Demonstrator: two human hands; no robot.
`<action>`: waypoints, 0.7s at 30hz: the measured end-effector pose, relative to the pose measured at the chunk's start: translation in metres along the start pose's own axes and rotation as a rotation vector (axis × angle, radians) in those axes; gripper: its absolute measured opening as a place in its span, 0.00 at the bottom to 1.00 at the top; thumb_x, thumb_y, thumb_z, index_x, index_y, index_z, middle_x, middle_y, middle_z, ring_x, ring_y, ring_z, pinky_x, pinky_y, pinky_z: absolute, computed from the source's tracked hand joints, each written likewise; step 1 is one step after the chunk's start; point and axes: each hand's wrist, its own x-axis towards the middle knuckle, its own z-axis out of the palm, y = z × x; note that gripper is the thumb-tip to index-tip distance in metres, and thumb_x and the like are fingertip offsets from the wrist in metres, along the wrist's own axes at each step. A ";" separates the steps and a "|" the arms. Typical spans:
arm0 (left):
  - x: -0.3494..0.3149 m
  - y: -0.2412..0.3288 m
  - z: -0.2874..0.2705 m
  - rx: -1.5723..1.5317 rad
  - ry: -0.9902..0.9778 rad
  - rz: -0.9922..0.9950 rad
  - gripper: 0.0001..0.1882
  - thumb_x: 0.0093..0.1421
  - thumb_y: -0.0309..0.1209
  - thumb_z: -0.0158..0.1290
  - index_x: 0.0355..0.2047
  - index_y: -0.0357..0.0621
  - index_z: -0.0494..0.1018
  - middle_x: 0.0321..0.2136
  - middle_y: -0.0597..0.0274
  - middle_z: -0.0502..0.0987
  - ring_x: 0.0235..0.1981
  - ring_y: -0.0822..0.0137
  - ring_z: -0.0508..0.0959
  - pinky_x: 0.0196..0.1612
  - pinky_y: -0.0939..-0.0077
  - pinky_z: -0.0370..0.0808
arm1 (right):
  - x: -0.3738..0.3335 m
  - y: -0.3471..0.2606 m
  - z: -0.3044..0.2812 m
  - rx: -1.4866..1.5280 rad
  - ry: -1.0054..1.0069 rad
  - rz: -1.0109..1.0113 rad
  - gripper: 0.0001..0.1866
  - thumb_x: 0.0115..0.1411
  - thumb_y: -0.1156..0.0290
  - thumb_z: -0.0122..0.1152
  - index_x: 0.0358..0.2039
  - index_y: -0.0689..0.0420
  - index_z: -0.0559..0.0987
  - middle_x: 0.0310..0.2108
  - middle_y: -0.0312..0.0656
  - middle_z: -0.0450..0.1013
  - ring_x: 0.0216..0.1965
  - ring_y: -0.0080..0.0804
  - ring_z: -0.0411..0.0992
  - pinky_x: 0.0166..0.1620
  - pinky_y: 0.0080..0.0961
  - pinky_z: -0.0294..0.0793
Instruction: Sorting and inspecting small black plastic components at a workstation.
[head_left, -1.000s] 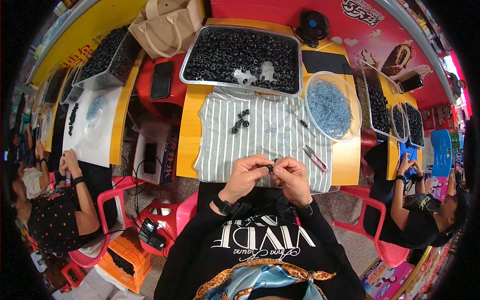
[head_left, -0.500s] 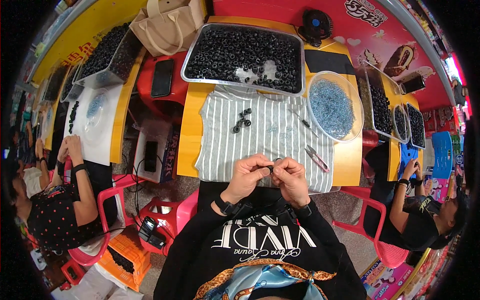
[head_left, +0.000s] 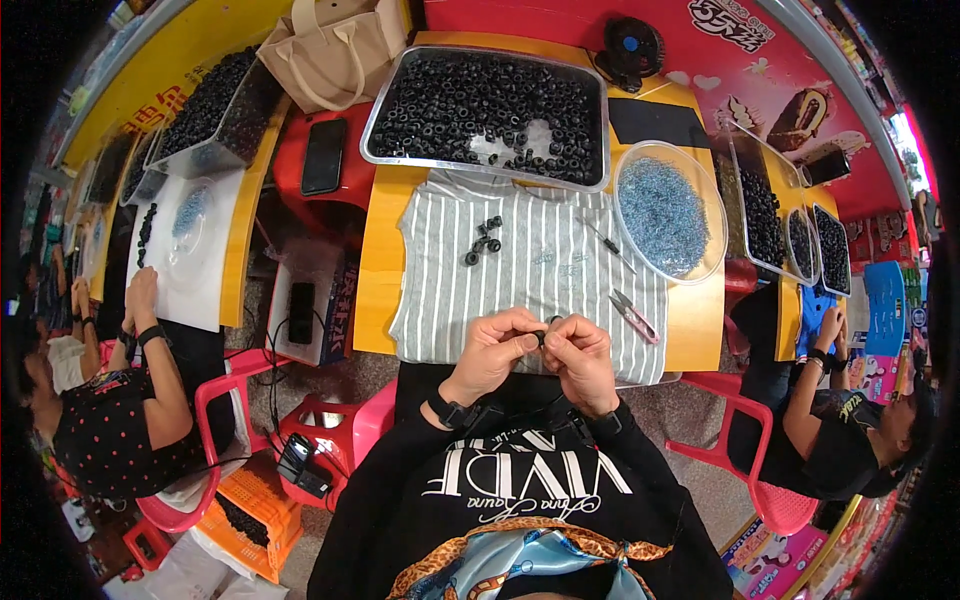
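Both my hands meet at the front edge of a grey-and-white striped cloth [head_left: 530, 270]. My left hand [head_left: 496, 350] pinches a small black ring-shaped piece [head_left: 541, 338] between thumb and fingers. From the other side, my right hand [head_left: 584, 362] grips the same piece, and its fingertips partly cover it. Several loose black rings [head_left: 483, 245] lie in a cluster farther back on the cloth. Thread snips [head_left: 635, 317] with pinkish handles rest to the right of my hands. Beyond them lies a thin tool with a dark handle [head_left: 611, 245].
A clear tray [head_left: 607, 150] of black rings spans the table's back. At right stands a round tub [head_left: 722, 240] of tiny blue beads; a black fan [head_left: 632, 52] is behind. A phone [head_left: 324, 157] lies on a red stool. People work at tables on both sides.
My hands stay almost still around the black ring. The person at left has lowered their hands slightly, and the hands of the person at right have shifted a little.
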 end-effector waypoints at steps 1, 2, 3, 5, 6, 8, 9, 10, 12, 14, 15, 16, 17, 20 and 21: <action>0.000 -0.002 -0.002 0.042 -0.008 0.033 0.08 0.59 0.18 0.54 0.38 0.33 0.77 0.33 0.62 0.74 0.34 0.72 0.74 0.39 0.80 0.72 | 0.000 0.000 0.000 0.000 0.004 -0.002 0.07 0.61 0.75 0.59 0.26 0.60 0.72 0.22 0.35 0.66 0.20 0.19 0.61 0.24 0.17 0.62; 0.000 -0.003 -0.003 0.084 -0.016 0.066 0.08 0.58 0.18 0.54 0.38 0.34 0.77 0.33 0.61 0.74 0.34 0.72 0.74 0.39 0.80 0.72 | 0.000 0.000 0.001 0.000 0.005 -0.002 0.07 0.61 0.75 0.59 0.26 0.60 0.72 0.22 0.35 0.66 0.20 0.19 0.61 0.24 0.17 0.62; -0.001 -0.003 -0.002 0.084 -0.016 0.065 0.08 0.58 0.18 0.54 0.38 0.34 0.77 0.33 0.61 0.74 0.34 0.72 0.74 0.39 0.80 0.72 | 0.000 0.001 0.002 0.003 0.014 0.006 0.07 0.61 0.75 0.59 0.26 0.60 0.72 0.22 0.36 0.67 0.20 0.19 0.62 0.24 0.17 0.62; -0.001 -0.002 0.001 0.122 0.001 0.103 0.07 0.58 0.18 0.55 0.38 0.34 0.77 0.33 0.62 0.74 0.33 0.73 0.73 0.38 0.81 0.71 | 0.000 0.000 0.002 0.007 0.023 0.014 0.07 0.61 0.76 0.59 0.26 0.60 0.72 0.22 0.36 0.67 0.19 0.19 0.62 0.23 0.17 0.62; -0.001 -0.002 0.002 0.123 0.000 0.103 0.07 0.58 0.18 0.55 0.38 0.34 0.77 0.33 0.62 0.74 0.33 0.73 0.73 0.38 0.81 0.71 | 0.000 0.000 0.002 0.015 0.034 0.030 0.08 0.61 0.76 0.59 0.26 0.59 0.71 0.22 0.36 0.67 0.19 0.19 0.63 0.22 0.18 0.63; -0.001 -0.002 0.003 0.221 0.031 0.114 0.06 0.57 0.16 0.55 0.36 0.34 0.77 0.32 0.63 0.74 0.34 0.74 0.73 0.39 0.83 0.70 | 0.000 -0.001 0.003 0.025 0.045 0.045 0.08 0.61 0.76 0.58 0.25 0.59 0.71 0.21 0.36 0.67 0.19 0.20 0.63 0.22 0.18 0.63; -0.002 -0.003 0.003 0.221 0.029 0.113 0.06 0.57 0.16 0.55 0.36 0.34 0.77 0.32 0.63 0.74 0.34 0.74 0.73 0.39 0.83 0.70 | -0.001 -0.002 0.004 0.042 0.058 0.063 0.09 0.62 0.76 0.58 0.25 0.59 0.71 0.21 0.36 0.67 0.18 0.20 0.62 0.22 0.19 0.63; -0.002 -0.005 0.003 0.253 0.042 0.143 0.06 0.57 0.16 0.55 0.36 0.34 0.77 0.32 0.63 0.74 0.34 0.74 0.73 0.38 0.83 0.70 | -0.001 -0.002 0.004 0.060 0.071 0.080 0.09 0.62 0.76 0.57 0.25 0.59 0.70 0.20 0.36 0.67 0.18 0.20 0.62 0.21 0.19 0.63; -0.002 -0.006 0.005 0.285 0.053 0.171 0.06 0.57 0.17 0.56 0.35 0.34 0.77 0.32 0.63 0.74 0.34 0.74 0.73 0.38 0.83 0.70 | -0.001 -0.002 0.005 0.079 0.096 0.104 0.09 0.62 0.75 0.58 0.25 0.59 0.72 0.19 0.35 0.67 0.17 0.19 0.63 0.21 0.17 0.64; -0.003 -0.006 0.007 0.327 0.086 0.175 0.07 0.56 0.16 0.56 0.35 0.35 0.77 0.32 0.63 0.74 0.34 0.73 0.73 0.38 0.82 0.70 | -0.002 -0.004 0.005 0.100 0.121 0.128 0.08 0.61 0.75 0.60 0.24 0.58 0.73 0.18 0.34 0.68 0.17 0.18 0.64 0.20 0.16 0.64; -0.003 -0.006 0.008 0.329 0.084 0.174 0.07 0.56 0.16 0.56 0.35 0.35 0.77 0.32 0.63 0.74 0.34 0.73 0.73 0.38 0.82 0.70 | -0.002 -0.005 0.006 0.111 0.129 0.153 0.09 0.61 0.74 0.59 0.24 0.58 0.72 0.17 0.34 0.68 0.17 0.18 0.64 0.20 0.16 0.64; -0.003 -0.006 0.009 0.401 0.091 0.214 0.07 0.56 0.16 0.56 0.35 0.35 0.77 0.32 0.62 0.74 0.34 0.73 0.73 0.38 0.82 0.70 | -0.002 -0.006 0.006 0.122 0.138 0.177 0.10 0.62 0.73 0.59 0.23 0.58 0.72 0.17 0.34 0.67 0.16 0.18 0.63 0.20 0.17 0.64; -0.003 -0.007 0.010 0.472 0.098 0.253 0.07 0.56 0.16 0.56 0.35 0.35 0.77 0.32 0.62 0.74 0.34 0.73 0.73 0.38 0.82 0.70 | -0.001 -0.007 0.005 0.124 0.138 0.176 0.10 0.62 0.73 0.59 0.23 0.58 0.72 0.17 0.34 0.67 0.16 0.18 0.63 0.20 0.17 0.64; -0.005 -0.008 0.013 0.564 0.107 0.312 0.07 0.56 0.17 0.56 0.36 0.36 0.77 0.32 0.62 0.74 0.34 0.72 0.73 0.38 0.82 0.70 | -0.002 -0.010 0.003 0.186 0.145 0.274 0.11 0.63 0.72 0.58 0.23 0.56 0.71 0.17 0.34 0.67 0.16 0.20 0.63 0.20 0.19 0.64; -0.004 -0.008 0.013 0.565 0.104 0.311 0.07 0.56 0.17 0.56 0.36 0.36 0.77 0.32 0.62 0.74 0.34 0.72 0.73 0.38 0.82 0.70 | -0.002 -0.011 0.004 0.210 0.160 0.304 0.12 0.63 0.72 0.58 0.22 0.56 0.71 0.17 0.34 0.67 0.16 0.20 0.63 0.20 0.19 0.64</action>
